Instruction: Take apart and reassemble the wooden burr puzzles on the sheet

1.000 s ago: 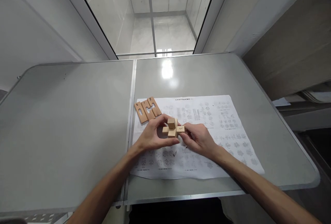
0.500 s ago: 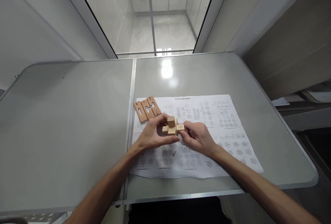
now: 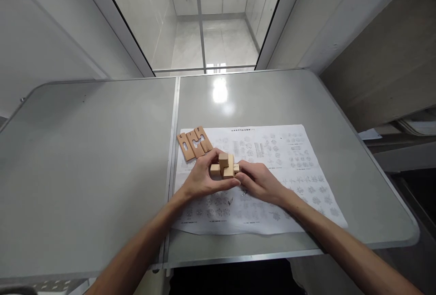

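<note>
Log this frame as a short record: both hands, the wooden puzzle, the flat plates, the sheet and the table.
Left hand: curled around the wooden burr puzzle
Right hand: fingertips at the puzzle's right end
Puzzle state: crossed pale blocks, held between both hands
Flat wooden plates: three, with cutouts, side by side at the sheet's far left corner
Printed sheet: small diagrams, beneath the hands
Table: grey, metal-edged

Possibly a small room in a home: a metal-edged table (image 3: 102, 172) stands before a framed glass panel (image 3: 235, 36) at twelve o'clock, pale tiles (image 3: 187, 47) beyond, with a shelf (image 3: 402, 144) at three o'clock.
</note>
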Available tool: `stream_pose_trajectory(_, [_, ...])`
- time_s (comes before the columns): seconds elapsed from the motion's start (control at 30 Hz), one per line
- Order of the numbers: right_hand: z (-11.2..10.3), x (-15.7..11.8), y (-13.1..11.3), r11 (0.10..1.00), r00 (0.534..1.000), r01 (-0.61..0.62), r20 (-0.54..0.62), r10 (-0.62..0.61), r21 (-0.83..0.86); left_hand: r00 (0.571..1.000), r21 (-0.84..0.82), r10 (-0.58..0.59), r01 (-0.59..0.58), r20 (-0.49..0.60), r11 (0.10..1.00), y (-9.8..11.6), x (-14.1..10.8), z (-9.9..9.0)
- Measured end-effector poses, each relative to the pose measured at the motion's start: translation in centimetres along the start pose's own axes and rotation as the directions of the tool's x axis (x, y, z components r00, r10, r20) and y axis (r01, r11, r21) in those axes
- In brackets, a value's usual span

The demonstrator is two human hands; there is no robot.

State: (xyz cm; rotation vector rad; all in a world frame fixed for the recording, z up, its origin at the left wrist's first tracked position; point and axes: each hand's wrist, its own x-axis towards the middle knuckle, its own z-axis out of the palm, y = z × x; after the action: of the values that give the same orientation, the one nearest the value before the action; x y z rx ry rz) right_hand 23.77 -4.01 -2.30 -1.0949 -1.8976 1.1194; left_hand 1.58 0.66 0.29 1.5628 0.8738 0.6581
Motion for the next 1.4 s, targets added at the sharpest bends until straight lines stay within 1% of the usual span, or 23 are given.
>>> stream_pose_trajectory(0.1, [0.0, -0.1, -0.1, 0.999, 0.999, -0.026, 0.033, 0.025, 0.041, 0.999, 0.041, 0.026, -0.028, 0.027, 0.999, -0.4, 0.0, -0.1])
stream_pose_trajectory(0.2, [-0.1, 0.0, -0.2, 0.996, 0.998, -0.048, 0.04, 0.045, 0.078, 0.997, 0.067, 0.048, -0.052, 0.058, 0.996, -0.8, -0.1, -0.1])
stream_pose_trajectory(0.4, [-0.1, 0.0, 0.2, 0.991, 0.996, -0.089, 0.01, 0.088, 0.101, 0.996, 0.064, 0.058, -0.063, 0.073, 0.996, -0.9, -0.1, -0.2])
stream_pose_trajectory(0.57, [0.1, -0.2, 0.3, 0.968, 0.991, -0.111, -0.047, 0.125, 0.223, 0.997, 0.042, 0.023, -0.026, 0.067, 0.999, -1.1, -0.1, -0.3])
stream_pose_trajectory(0.67, [0.0, -0.3, 0.4, 0.963, 0.994, -0.077, -0.057, 0.095, 0.259, 0.995, 0.038, 0.006, -0.01, 0.096, 0.999, -1.0, 0.0, -0.3])
stream_pose_trajectory(0.8, [-0.5, -0.2, 0.5, 0.977, 1.0, -0.005, -0.005, 0.006, 0.211, 0.989, 0.046, 0.009, -0.016, 0.146, 0.999, -0.9, 0.0, -0.4])
stream_pose_trajectory(0.87, [-0.7, -0.1, 0.4, 0.98, 1.0, 0.021, 0.004, -0.022, 0.199, 0.987, 0.035, 0.014, -0.02, 0.162, 0.999, -0.9, 0.1, -0.4])
stream_pose_trajectory(1.0, [-0.7, -0.1, 0.4, 0.979, 1.0, -0.009, 0.001, 0.009, 0.202, 0.99, 0.012, 0.037, -0.039, 0.137, 0.999, -1.1, 0.0, -0.3])
stream_pose_trajectory(1.1, [-0.5, -0.1, 0.4, 0.974, 0.998, -0.062, 0.004, 0.062, 0.217, 0.991, -0.045, 0.018, -0.012, 0.136, 0.999, -1.1, -0.1, 0.0])
stream_pose_trajectory(1.23, [-0.5, -0.1, 0.5, 0.951, 0.992, -0.122, 0.01, 0.124, 0.286, 0.993, -0.098, -0.016, 0.027, 0.114, 0.995, -0.9, -0.1, 0.3])
stream_pose_trajectory(1.4, [-0.9, -0.1, 0.6, 0.913, 0.993, -0.12, 0.035, 0.116, 0.39, 0.993, -0.127, -0.065, 0.077, 0.094, 0.989, -0.5, -0.1, 0.2])
